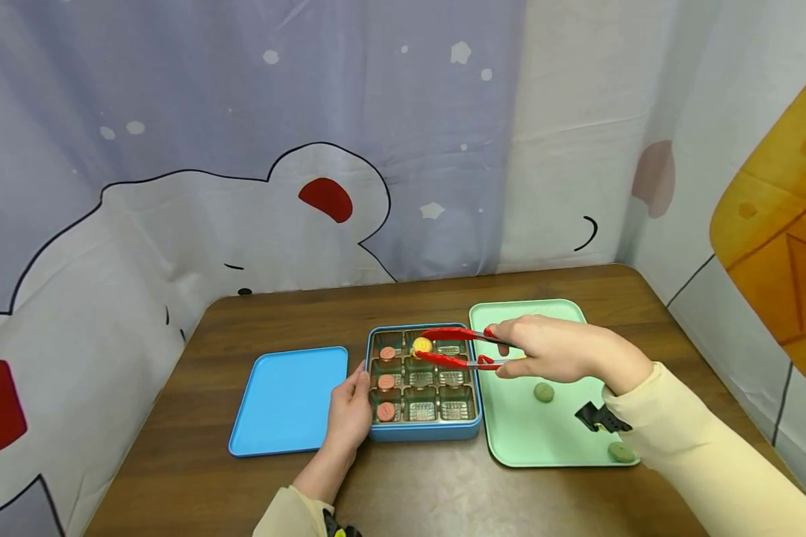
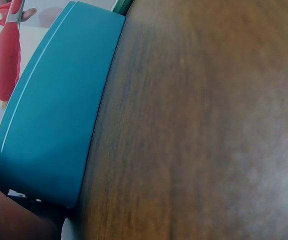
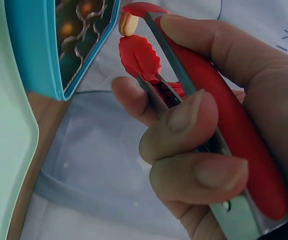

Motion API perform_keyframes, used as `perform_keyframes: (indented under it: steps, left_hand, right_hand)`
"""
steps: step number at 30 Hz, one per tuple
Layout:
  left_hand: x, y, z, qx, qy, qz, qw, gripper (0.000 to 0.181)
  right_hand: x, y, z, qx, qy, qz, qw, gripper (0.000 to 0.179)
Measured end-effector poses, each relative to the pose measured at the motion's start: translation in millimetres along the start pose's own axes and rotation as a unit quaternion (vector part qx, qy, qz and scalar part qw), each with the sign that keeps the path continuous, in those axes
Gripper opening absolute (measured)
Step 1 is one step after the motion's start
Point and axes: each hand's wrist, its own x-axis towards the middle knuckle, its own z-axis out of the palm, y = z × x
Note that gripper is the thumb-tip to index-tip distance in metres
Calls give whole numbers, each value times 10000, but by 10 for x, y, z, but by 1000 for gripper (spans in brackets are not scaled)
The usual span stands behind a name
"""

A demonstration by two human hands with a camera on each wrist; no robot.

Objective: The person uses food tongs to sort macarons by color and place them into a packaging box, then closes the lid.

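My left hand point(image 1: 349, 409) holds the left side of a blue box point(image 1: 425, 431) with a divided gold-coloured insert. In the left wrist view, fingers point(image 2: 13, 217) touch the box's near corner. My right hand point(image 1: 556, 347) grips red-tipped metal tongs point(image 1: 446, 362). Between the tong tips is a yellow macaron point(image 1: 422, 346), over the back middle compartment; the right wrist view shows this macaron point(image 3: 128, 24) on edge, above the box's rim. Pink macarons point(image 1: 386, 382) lie in the left column of compartments. The middle and front compartments of the other columns hold nothing visible.
A light green tray point(image 1: 524, 440) stands right of the box, partly under my right arm, with green macarons point(image 1: 543, 392) on it. A flat blue lid point(image 1: 289, 403) lies left of the box. The wooden table point(image 1: 269, 500) backs onto a printed curtain.
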Motion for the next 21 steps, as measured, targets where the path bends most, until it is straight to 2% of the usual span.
perform_keyframes:
  steps: [13, 21]
  left_hand:
    - [1, 2, 14, -86, -46, 7, 10000, 41]
    - [-5, 15, 12, -27, 4, -40, 10000, 43]
  right_hand:
    - [32, -41, 73, 138, -141, -101, 9998, 17]
    - [-75, -33, 6, 170, -86, 161, 9997, 22]
